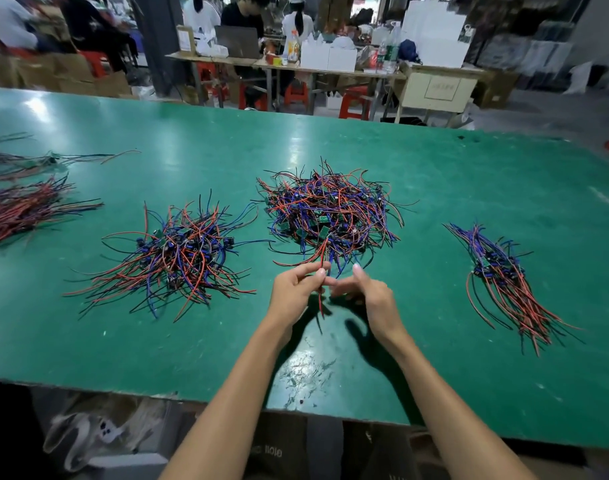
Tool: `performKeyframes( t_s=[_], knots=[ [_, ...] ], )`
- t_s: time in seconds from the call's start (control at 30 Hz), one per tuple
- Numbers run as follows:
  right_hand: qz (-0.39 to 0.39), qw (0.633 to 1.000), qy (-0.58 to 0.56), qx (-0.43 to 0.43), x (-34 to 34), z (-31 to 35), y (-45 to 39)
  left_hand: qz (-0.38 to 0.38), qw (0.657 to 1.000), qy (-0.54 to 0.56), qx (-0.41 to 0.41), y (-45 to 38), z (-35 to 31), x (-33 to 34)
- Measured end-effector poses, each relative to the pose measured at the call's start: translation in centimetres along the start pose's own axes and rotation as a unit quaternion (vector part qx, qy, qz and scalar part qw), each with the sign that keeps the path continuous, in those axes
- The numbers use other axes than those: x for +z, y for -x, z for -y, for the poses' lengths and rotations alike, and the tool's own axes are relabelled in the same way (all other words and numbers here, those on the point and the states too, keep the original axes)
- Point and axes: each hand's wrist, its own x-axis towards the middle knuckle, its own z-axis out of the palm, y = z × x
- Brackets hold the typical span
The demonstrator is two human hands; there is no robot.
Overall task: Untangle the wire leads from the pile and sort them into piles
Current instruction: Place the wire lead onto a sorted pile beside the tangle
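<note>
Your left hand (296,285) pinches a red wire lead (321,271) drawn from the tangled pile (331,209) at frame centre. Your right hand (363,289) hovers just beside it, fingers loosely curled, grasping nothing, above the green desk (469,188).

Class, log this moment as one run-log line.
left hand: pinches red lead | right hand: open beside it | source: tangled pile | sorted pile: right

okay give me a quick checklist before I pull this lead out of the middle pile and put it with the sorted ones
1. Left hand pinches the red and black lead: ok.
2. Right hand holds nothing, fingers relaxed: ok.
3. Lead free of the tangled pile: not ok, its far end runs into the pile.
4. Aligned pile at right has bare table on the way: ok.
5. Lead's board undamaged: cannot tell.
</note>
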Motion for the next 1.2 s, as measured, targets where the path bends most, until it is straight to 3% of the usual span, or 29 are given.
performKeyframes(
  t_s=[0.1,0.27,0.43,0.6,0.67,0.73,0.9,0.97,1.07,1.2],
  knots=[
    [-0.004,0.995,-0.014,0.094,-0.1,0.8,-2.1,0.024,0.999,-0.010,0.025,0.3,0.4,-0.5],
    [-0.026,0.986,-0.139,0.093,0.0,1.8,-3.2,0.007,1.000,0.014,0.022,0.0,0.7,-1.5],
    [0.023,0.964,-0.246,0.096,-0.3,1.3,-2.3,0.045,0.996,0.068,-0.020,-0.4,0.4,-2.5],
    [0.046,0.980,-0.165,0.099,1.4,2.0,-2.4,0.108,0.989,0.090,-0.035,-0.1,0.2,-3.3],
    [0.054,0.977,-0.183,0.099,1.2,2.0,-2.6,0.125,0.990,0.065,-0.028,0.0,0.3,-3.6],
    [0.030,0.964,-0.244,0.098,1.0,1.5,-2.4,0.135,0.989,0.047,-0.025,0.0,0.3,-3.7],
    [-0.120,0.910,-0.393,0.060,1.3,0.1,-1.8,0.121,0.992,0.017,-0.009,0.0,0.6,-3.2],
    [-0.137,0.891,-0.429,0.060,1.1,-0.3,-1.8,0.127,0.992,-0.016,0.003,0.0,0.7,-3.2],
    [-0.151,0.904,-0.395,0.065,1.2,-0.4,-1.6,0.165,0.985,-0.045,-0.010,-0.1,0.5,-3.6],
    [-0.165,0.954,-0.247,0.031,2.2,-0.5,-1.3,0.171,0.983,-0.066,-0.028,-0.9,-0.7,-4.0]
  ],
)
